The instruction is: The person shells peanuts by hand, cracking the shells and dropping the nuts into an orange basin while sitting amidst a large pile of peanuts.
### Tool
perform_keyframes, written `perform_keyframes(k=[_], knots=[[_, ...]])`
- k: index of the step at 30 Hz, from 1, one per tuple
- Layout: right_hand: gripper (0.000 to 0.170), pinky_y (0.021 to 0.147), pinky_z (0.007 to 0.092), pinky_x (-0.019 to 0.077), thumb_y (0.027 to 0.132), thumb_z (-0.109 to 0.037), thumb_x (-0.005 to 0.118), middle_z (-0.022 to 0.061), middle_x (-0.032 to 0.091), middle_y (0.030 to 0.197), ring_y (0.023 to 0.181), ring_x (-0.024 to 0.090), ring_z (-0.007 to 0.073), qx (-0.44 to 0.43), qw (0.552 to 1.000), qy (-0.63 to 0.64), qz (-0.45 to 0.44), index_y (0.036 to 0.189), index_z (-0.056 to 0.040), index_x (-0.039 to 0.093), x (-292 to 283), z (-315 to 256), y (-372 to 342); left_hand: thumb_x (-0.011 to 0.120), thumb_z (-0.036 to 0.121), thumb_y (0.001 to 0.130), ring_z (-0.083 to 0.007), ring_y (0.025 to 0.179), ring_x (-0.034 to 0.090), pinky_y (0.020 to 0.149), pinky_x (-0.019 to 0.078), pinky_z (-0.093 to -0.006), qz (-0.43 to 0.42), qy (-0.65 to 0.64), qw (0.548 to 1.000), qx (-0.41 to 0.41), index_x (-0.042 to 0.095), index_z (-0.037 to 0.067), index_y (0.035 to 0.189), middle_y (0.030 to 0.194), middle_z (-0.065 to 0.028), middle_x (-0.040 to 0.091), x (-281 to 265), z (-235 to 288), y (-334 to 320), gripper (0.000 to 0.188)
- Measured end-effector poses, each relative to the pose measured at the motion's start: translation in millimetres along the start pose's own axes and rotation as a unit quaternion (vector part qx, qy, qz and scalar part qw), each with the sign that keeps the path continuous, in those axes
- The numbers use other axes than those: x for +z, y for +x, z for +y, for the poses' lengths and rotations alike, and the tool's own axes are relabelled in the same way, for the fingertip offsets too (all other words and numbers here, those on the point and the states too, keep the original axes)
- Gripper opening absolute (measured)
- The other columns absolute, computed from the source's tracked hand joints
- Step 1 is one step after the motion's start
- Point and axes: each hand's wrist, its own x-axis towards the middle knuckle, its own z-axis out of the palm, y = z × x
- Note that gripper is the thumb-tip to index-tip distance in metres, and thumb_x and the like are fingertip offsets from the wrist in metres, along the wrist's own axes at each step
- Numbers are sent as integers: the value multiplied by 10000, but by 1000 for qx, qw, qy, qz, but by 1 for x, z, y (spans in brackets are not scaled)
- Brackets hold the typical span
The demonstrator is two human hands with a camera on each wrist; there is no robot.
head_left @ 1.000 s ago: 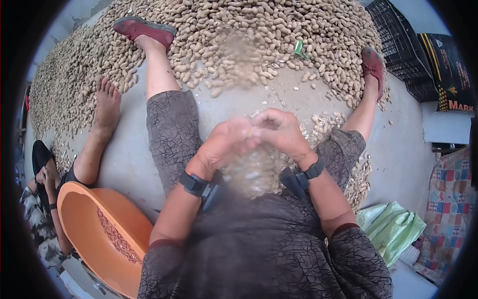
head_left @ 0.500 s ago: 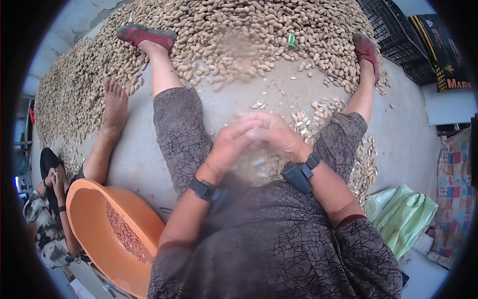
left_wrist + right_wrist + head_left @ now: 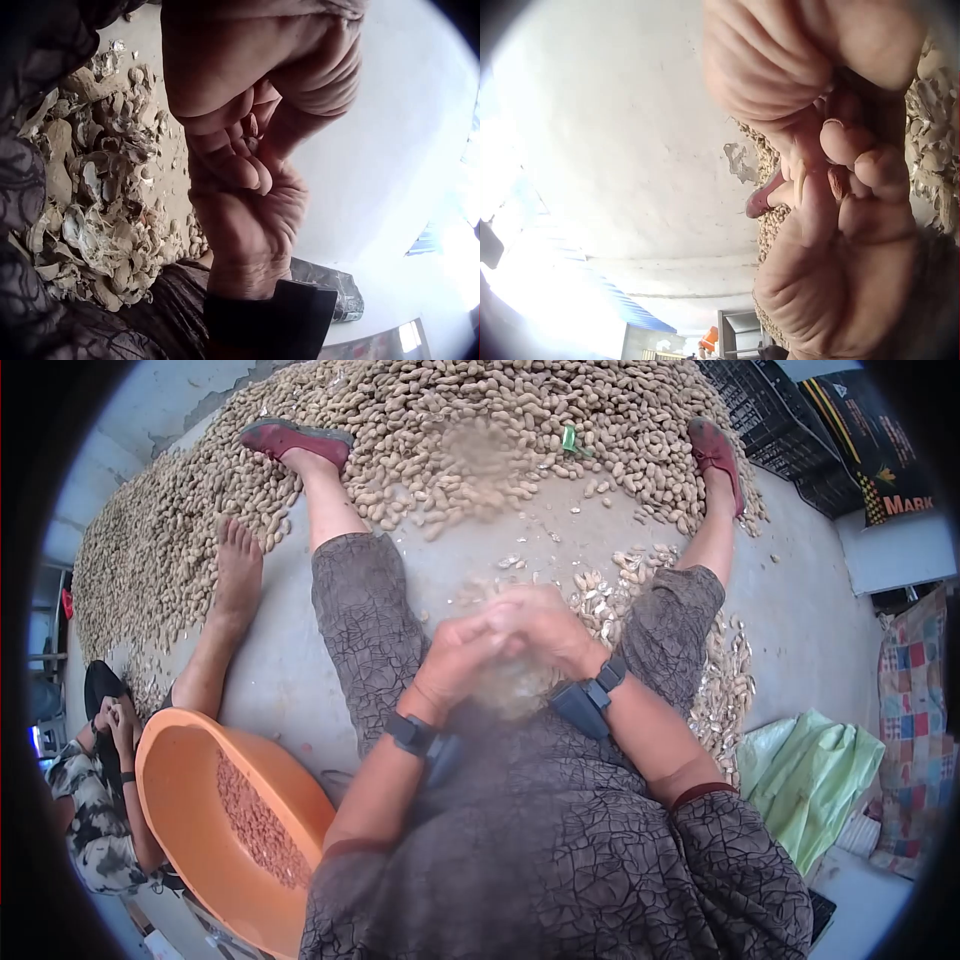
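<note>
My left hand (image 3: 462,655) and right hand (image 3: 552,628) meet in front of my lap, fingers curled inward and overlapping. Between them is a small reddish peanut kernel (image 3: 835,182), seen in the right wrist view beside the left thumb and several bent fingertips. The left wrist view shows the kernel (image 3: 252,124) deep among the fingers, partly hidden by them. Both hands close around it. Below the hands lies a heap of broken peanut shells (image 3: 94,217), blurred and partly covered in the head view.
A large pile of unshelled peanuts (image 3: 420,420) spreads along the far floor. At my left stands an orange basin (image 3: 165,800) with reddish kernels (image 3: 258,825). Another person's bare foot (image 3: 238,575) is near it. A green sack (image 3: 810,785) and black crate (image 3: 775,435) lie right.
The hands have drawn together, the left fingers now folding in against the right hand. The head view has shifted slightly. The basin and the peanut pile have stayed put.
</note>
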Motion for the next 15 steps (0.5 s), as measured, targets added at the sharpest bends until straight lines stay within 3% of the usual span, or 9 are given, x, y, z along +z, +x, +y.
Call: perform_keyframes(k=[8,10,14,15], knots=[[288,558,186,430,869,-110,587,13,566,701,604,521,65,33,998,16,-60,1080,86,590,-2,0,3,554,128,892,-128,869,609,787,475,-248,-5,-102,995,-3,520,-62,1214,980,-77,638,-1,6,1,375],[314,575,188,440,870,-112,590,12,567,713,611,521,67,39,997,-3,-61,1113,86,578,-3,1,3,539,113,897,-118,833,599,748,472,-237,31,-61,997,-42,531,-52,1206,944,-63,636,4,9,3,350],[256,580,214,466,864,-100,586,40,577,731,609,542,89,35,997,29,-55,1046,80,586,-4,3,-1,531,108,900,-97,776,568,708,449,-214,43,-13,998,-47,551,-36,1190,908,-47,628,2,1,1,324],[233,575,225,473,861,-97,587,51,579,727,608,550,97,33,998,36,-49,1014,78,590,-5,3,0,531,111,901,-88,747,541,688,433,-213,29,45,998,-14,566,-32,1170,891,-42,621,3,0,1,306]])
